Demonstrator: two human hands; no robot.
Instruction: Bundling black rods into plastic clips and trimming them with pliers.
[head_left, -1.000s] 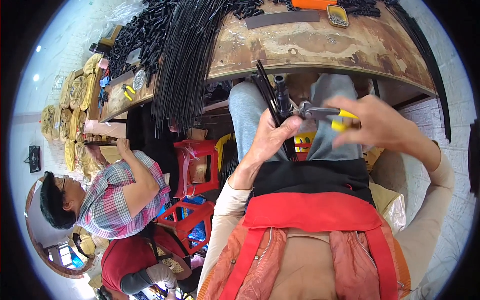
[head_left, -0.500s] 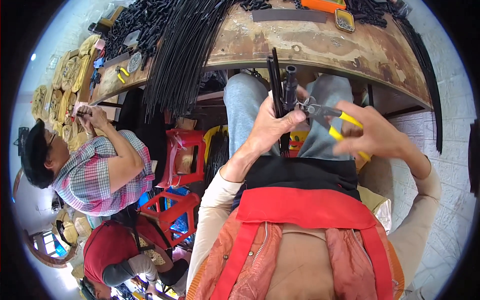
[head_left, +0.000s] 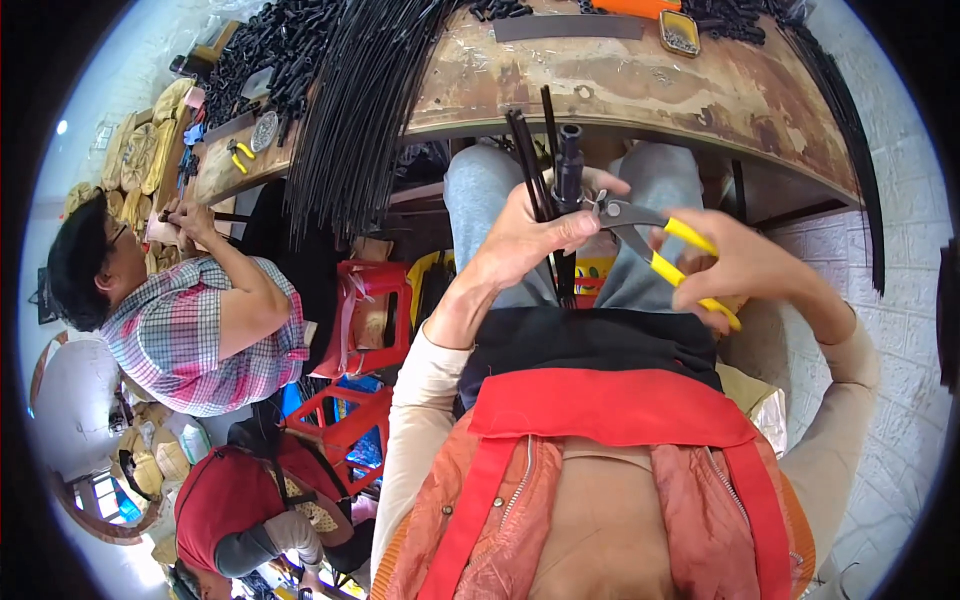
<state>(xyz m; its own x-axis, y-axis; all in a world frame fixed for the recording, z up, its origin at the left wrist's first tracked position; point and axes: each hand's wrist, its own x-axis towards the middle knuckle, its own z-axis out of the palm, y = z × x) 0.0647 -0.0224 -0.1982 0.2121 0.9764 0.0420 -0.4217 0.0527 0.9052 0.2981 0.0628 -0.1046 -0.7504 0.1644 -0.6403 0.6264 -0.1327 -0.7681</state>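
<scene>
My left hand (head_left: 525, 240) is closed around a black plastic tube piece (head_left: 569, 165) and several thin black rods (head_left: 528, 160), held upright above my lap. Its thumb presses against the lower part of the tube. In my right hand (head_left: 745, 262) is a pair of pliers (head_left: 642, 214) with yellow handles, spread apart. The jaws reach the right side of the tube, where a thin loop of wire (head_left: 597, 200) shows beside the fingertips. I cannot tell whether the jaws grip the wire.
Ahead is a worn wooden table (head_left: 600, 85). A long bundle of black rods (head_left: 350, 120) hangs over its edge, near a heap of black pieces (head_left: 265, 70). A small tray (head_left: 679, 33) holds metal bits. Red stools (head_left: 375, 300) and a co-worker (head_left: 205, 330) are at left.
The pliers' jaws have moved in to the tube at the wire loop, and their handles now sit lower and clearer. The tube and rods have shifted slightly left.
</scene>
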